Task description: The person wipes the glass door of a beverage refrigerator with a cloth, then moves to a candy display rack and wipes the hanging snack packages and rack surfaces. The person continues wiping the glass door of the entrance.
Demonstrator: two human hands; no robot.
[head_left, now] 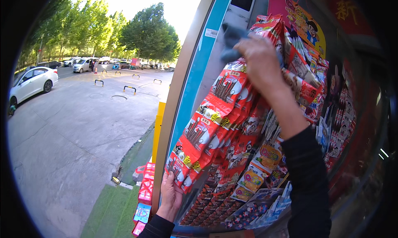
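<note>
Near the top of a hanging bundle of red snack packets (199, 129), my right hand (261, 60) grips a grey-blue cloth (231, 42); both are motion-blurred. The packets hang in joined strips, show chocolate-coloured sticks, and slant down to the left. At the lower end of these strips, my left hand (171, 191) holds the bottom packets between thumb and fingers. Orange-fruit candy packets (252, 179) hang behind, to the right. A pink and yellow cardboard display header (304, 23) with a cartoon figure stands above them.
A window or door frame (168, 119) with a turquoise strip runs beside the packets. Stacked red gift boxes (146, 188) stand outside at its foot, near green artificial turf (108, 210). Beyond lie pavement, low black-and-yellow barriers (129, 89) and a white car (34, 82).
</note>
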